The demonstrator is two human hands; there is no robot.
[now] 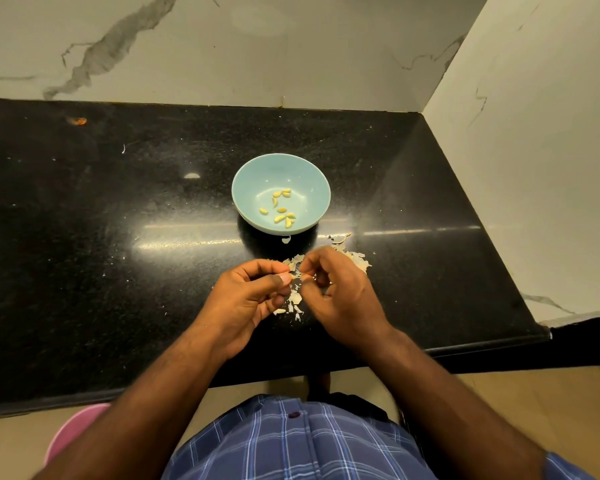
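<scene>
Pale-blue bowl (257, 174), peeled cloves (281, 209) inside | in front of bowl: left hand (253, 296) and right hand (340, 292), fingers curled, together pinch one clove (296, 276) | peels (359, 262) around them

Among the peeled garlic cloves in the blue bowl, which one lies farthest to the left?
The lone clove on the left side of the bowl. It lies by itself; all the others are grouped further right.

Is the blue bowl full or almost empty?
Almost empty. Only a few peeled garlic cloves lie on the bottom of the blue bowl; most of its inside is bare.
</scene>
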